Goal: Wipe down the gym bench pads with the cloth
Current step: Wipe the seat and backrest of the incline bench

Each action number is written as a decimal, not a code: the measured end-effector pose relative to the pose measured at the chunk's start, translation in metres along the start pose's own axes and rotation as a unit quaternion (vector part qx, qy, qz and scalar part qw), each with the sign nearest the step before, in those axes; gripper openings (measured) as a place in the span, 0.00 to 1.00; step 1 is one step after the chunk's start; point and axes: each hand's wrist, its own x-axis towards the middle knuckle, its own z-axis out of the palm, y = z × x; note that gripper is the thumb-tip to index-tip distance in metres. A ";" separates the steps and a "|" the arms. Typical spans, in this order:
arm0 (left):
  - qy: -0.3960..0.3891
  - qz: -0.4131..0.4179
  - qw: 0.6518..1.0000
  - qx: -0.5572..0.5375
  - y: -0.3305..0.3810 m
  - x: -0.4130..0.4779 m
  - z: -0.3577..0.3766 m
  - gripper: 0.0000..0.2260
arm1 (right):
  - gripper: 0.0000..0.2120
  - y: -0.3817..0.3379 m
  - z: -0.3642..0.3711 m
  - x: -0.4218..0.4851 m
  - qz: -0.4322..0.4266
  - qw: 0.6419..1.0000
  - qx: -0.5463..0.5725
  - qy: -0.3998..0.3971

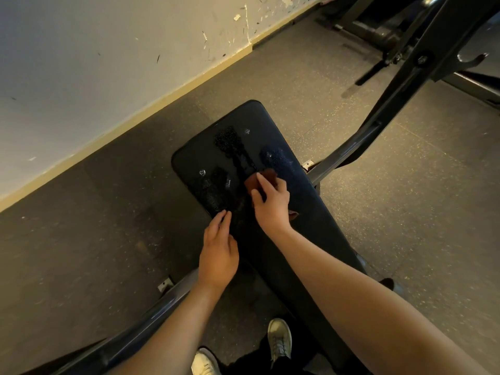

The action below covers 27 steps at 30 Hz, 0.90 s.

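A long black bench pad (319,226) runs from the lower right toward the wall, its far end wet with patches of droplets. A small reddish-brown cloth (253,183) lies on the pad under my right hand (272,205), whose fingers press down on it; a corner of the cloth pokes out by the wrist. My left hand (219,253) rests at the pad's left edge with fingers straight, fingertips touching the surface and holding nothing.
The bench's dark metal frame (349,155) slants off to the right, and a base bar (151,315) crosses at lower left. A scuffed white wall (94,63) stands left. Other gym equipment (384,25) sits at top right. My shoes (280,338) are below.
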 end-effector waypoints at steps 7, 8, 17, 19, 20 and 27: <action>0.001 -0.005 1.000 -0.014 -0.009 -0.007 -0.011 0.25 | 0.22 0.008 0.037 -0.053 -0.092 0.988 -0.094 -0.082; -0.003 -0.007 1.000 -0.017 -0.009 -0.007 -0.012 0.25 | 0.21 0.007 0.034 -0.052 -0.082 0.989 -0.084 -0.087; -0.008 0.002 1.000 -0.027 -0.016 -0.010 -0.014 0.26 | 0.21 -0.004 0.025 -0.019 -0.028 0.998 -0.043 0.020; -0.012 -0.001 0.999 -0.052 -0.018 -0.011 -0.017 0.25 | 0.22 0.001 0.040 -0.041 -0.073 0.992 -0.103 0.007; -0.015 -0.003 0.998 -0.066 -0.019 -0.012 -0.018 0.25 | 0.22 0.006 0.045 -0.051 -0.090 0.990 -0.112 -0.003; -0.048 -0.003 0.995 -0.088 -0.021 -0.013 -0.025 0.24 | 0.19 0.002 0.036 -0.058 -0.046 0.998 -0.018 -0.025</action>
